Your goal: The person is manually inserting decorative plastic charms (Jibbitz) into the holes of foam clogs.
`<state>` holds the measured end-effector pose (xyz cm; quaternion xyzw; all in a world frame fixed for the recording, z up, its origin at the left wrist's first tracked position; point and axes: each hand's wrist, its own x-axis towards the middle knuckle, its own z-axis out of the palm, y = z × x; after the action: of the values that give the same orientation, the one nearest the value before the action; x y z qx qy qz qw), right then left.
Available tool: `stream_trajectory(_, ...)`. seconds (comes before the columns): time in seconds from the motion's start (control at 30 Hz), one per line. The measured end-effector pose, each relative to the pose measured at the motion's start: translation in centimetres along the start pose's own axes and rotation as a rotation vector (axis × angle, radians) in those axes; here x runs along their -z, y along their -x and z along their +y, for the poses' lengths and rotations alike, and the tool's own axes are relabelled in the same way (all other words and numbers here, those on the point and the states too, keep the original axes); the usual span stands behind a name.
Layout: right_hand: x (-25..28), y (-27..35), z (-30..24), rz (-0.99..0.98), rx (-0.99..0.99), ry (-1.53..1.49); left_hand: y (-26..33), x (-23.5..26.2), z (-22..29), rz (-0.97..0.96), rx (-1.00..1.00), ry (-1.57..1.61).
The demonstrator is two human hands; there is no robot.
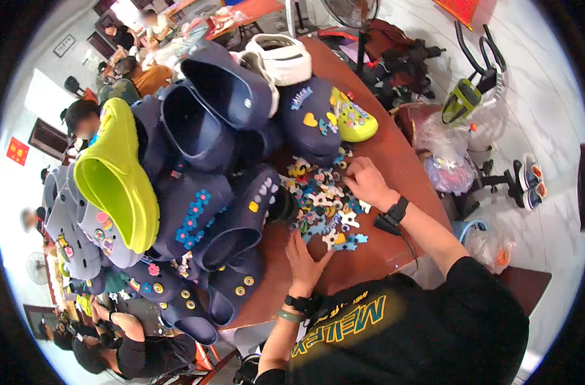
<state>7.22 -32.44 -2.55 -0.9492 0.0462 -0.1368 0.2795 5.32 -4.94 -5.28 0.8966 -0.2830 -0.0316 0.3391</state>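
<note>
A pile of small colourful shoe charms (331,208) is spread over the brown table (395,176). At the pile's near edge my left hand (303,264) rests with thumb and fingers apart, holding nothing. My right hand (368,184) reaches into the far right of the charms, its fingers bent and pressed together; whatever they pinch is too small to make out. Just beyond the pile stands a navy clog (310,122) with several charms on it, beside a lime-green clog (353,120) that also carries charms.
Navy clogs (199,128) are heaped to the left, with a lime-green clog (122,183) on top and grey clogs (68,221) farther out. White shoes (279,58) sit at the back. A co-worker (145,343) works at lower left. Bags (446,170) lie right of the table.
</note>
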Motion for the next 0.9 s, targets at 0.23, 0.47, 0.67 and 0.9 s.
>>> stream_trajectory(0.23,1.9,-2.0,0.6,-0.17,-0.157,-0.042,0.5,0.4,0.3,0.029,-0.017,0.045)
stream_trajectory(0.47,11.2,-23.1,3.7,0.751,0.174,-0.099,-6.2,7.4,9.1,0.282,-0.394,-0.161)
stream_trajectory(0.67,11.0,-29.0,1.1,-0.01,0.174,-0.464,-18.3,11.2,11.7,0.498,-0.206,-0.301)
stream_trajectory(0.9,10.7,-28.8,2.7,0.051,0.026,-1.134,-21.0,10.2,10.0,0.537,-0.197,-0.328)
